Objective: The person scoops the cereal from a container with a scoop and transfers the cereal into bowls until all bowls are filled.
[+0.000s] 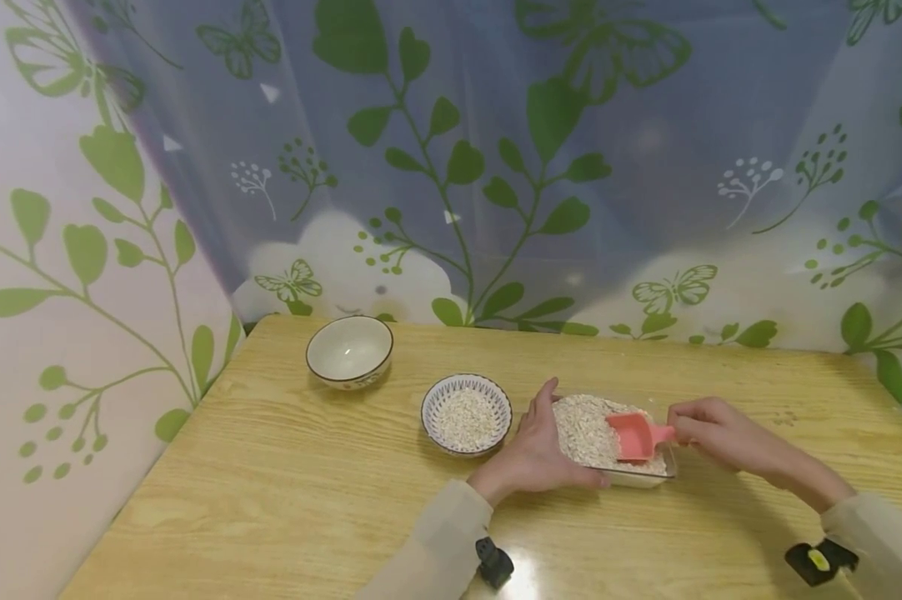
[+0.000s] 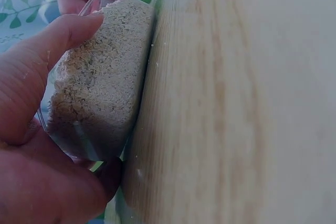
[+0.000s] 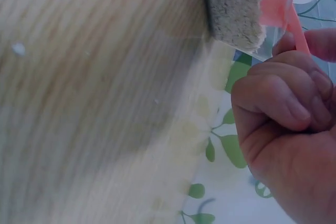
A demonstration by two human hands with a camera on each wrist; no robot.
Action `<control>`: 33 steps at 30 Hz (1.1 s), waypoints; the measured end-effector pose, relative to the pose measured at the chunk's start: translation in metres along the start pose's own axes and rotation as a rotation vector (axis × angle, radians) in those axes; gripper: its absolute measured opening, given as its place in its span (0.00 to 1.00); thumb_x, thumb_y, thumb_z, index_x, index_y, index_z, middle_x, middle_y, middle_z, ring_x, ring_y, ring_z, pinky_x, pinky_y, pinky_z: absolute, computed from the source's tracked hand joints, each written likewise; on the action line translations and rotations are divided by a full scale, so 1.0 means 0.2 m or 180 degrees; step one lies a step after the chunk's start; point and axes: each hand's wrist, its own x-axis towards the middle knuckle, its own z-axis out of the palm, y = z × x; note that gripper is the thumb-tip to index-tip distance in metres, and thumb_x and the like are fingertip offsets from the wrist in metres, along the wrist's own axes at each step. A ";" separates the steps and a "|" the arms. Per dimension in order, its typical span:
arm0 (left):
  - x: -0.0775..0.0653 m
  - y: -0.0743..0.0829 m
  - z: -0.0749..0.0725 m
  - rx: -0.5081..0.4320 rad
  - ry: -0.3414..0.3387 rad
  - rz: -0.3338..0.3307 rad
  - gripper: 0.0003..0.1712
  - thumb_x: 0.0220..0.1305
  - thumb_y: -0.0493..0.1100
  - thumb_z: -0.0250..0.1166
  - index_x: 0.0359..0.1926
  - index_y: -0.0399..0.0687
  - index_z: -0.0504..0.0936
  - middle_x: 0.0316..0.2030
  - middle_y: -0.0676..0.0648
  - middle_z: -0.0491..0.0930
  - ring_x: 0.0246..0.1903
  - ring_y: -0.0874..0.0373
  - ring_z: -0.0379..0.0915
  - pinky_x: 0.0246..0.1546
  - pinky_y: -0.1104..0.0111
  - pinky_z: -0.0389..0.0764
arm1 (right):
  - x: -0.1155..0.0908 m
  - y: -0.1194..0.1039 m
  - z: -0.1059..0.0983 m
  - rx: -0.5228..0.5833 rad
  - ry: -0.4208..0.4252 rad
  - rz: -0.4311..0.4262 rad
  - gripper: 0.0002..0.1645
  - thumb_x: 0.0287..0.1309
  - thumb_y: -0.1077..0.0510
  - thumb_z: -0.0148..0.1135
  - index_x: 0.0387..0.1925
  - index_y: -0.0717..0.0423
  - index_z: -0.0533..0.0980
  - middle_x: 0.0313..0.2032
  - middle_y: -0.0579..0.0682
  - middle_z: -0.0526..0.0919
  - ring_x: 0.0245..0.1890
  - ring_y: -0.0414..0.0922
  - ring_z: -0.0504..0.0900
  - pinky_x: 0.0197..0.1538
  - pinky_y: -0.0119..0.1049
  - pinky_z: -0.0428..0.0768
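the wood-grained counter (image 1: pixel 271 483) carries everything, with its far edge and far-left corner in sight. right of its middle, set in from the far edge, sits the clear oblong container (image 1: pixel 638 479), its long sides running roughly along that edge. the left grip (image 1: pixel 537 454) is spread wide and holds the container's left end, thumb along the near wall, fingers at the far left corner; that looks like the right brace, since a push from the other side could slide a light box. just left of it is the patterned bowl (image 1: pixel 436 408), part filled; the plain bowl (image 1: pixel 349 350) stands near the far edge towards the far-left corner, nothing showing inside. the right grip (image 1: pixel 709 429) is closed in a pinch on the handle of the pink scoop (image 1: pixel 633 437), the other fingers curled. the scoop lies in the container's right half, lip facing left, most of its pan bare pink. for a full load, the lip would best go in low and level, then tilt back before clearing the rim. smallest are the pale, oat-like flakes (image 1: pixel 586 425), heaped higher at the left, so that is the side to dig into; a slow lift should limit spills. a white speck (image 3: pixel 18 49) on the counter may be a stray flake, too blurred to tell.
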 end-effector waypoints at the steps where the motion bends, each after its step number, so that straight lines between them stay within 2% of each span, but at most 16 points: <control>1: 0.00 0.00 0.00 -0.0003 -0.0003 -0.0001 0.81 0.38 0.57 0.86 0.81 0.70 0.36 0.80 0.49 0.52 0.79 0.46 0.50 0.74 0.47 0.65 | 0.00 0.01 0.00 0.0069 -0.0011 -0.0007 0.20 0.78 0.61 0.40 0.28 0.70 0.63 0.13 0.37 0.52 0.13 0.35 0.48 0.16 0.27 0.55; 7: 0.00 0.00 0.00 0.0011 0.0013 0.0002 0.81 0.38 0.57 0.86 0.81 0.71 0.36 0.80 0.50 0.52 0.79 0.47 0.50 0.74 0.47 0.64 | 0.01 0.03 0.03 0.0193 0.0122 -0.0090 0.19 0.76 0.63 0.40 0.26 0.70 0.62 0.14 0.37 0.51 0.12 0.35 0.48 0.14 0.26 0.55; 13: 0.00 0.00 0.00 0.0050 0.0026 0.0006 0.81 0.38 0.58 0.86 0.82 0.69 0.36 0.81 0.49 0.51 0.79 0.46 0.50 0.75 0.47 0.64 | 0.01 0.04 0.05 0.0281 0.0183 0.0011 0.18 0.74 0.63 0.40 0.26 0.69 0.61 0.14 0.38 0.52 0.13 0.36 0.48 0.14 0.30 0.52; 18: -0.01 0.00 0.00 0.0051 0.0019 -0.0002 0.81 0.38 0.57 0.86 0.82 0.70 0.36 0.81 0.49 0.50 0.79 0.46 0.50 0.74 0.47 0.64 | 0.01 0.07 0.05 0.0360 0.0122 -0.0122 0.19 0.77 0.62 0.42 0.28 0.71 0.62 0.14 0.38 0.54 0.13 0.38 0.48 0.14 0.30 0.52; 23: -0.01 0.00 0.00 0.0070 0.0015 0.0000 0.82 0.38 0.58 0.86 0.82 0.68 0.35 0.81 0.48 0.50 0.79 0.45 0.50 0.74 0.46 0.64 | 0.01 0.11 0.03 0.0634 0.0013 -0.0265 0.14 0.73 0.66 0.42 0.30 0.71 0.61 0.16 0.38 0.54 0.13 0.41 0.48 0.12 0.36 0.49; 27: 0.00 -0.01 0.00 0.0078 0.0019 0.0006 0.82 0.38 0.58 0.86 0.82 0.69 0.35 0.81 0.48 0.49 0.79 0.45 0.50 0.74 0.46 0.63 | 0.01 0.13 0.02 0.0745 -0.0083 -0.0225 0.11 0.71 0.67 0.41 0.30 0.69 0.60 0.16 0.40 0.54 0.14 0.43 0.47 0.13 0.37 0.47; 30: 0.00 -0.01 0.00 0.0069 0.0018 0.0007 0.82 0.38 0.58 0.86 0.82 0.70 0.35 0.81 0.49 0.49 0.79 0.46 0.50 0.74 0.46 0.64 | 0.00 0.11 0.01 0.0649 -0.0104 -0.0217 0.13 0.74 0.66 0.40 0.30 0.70 0.59 0.16 0.41 0.53 0.14 0.44 0.46 0.14 0.37 0.47; 33: 0.00 0.00 0.00 0.0067 0.0019 0.0004 0.82 0.38 0.58 0.86 0.82 0.70 0.35 0.81 0.49 0.49 0.79 0.46 0.51 0.74 0.46 0.64 | 0.00 0.08 0.03 0.0265 0.0063 -0.0294 0.16 0.77 0.64 0.43 0.29 0.69 0.63 0.16 0.39 0.54 0.14 0.38 0.48 0.13 0.34 0.51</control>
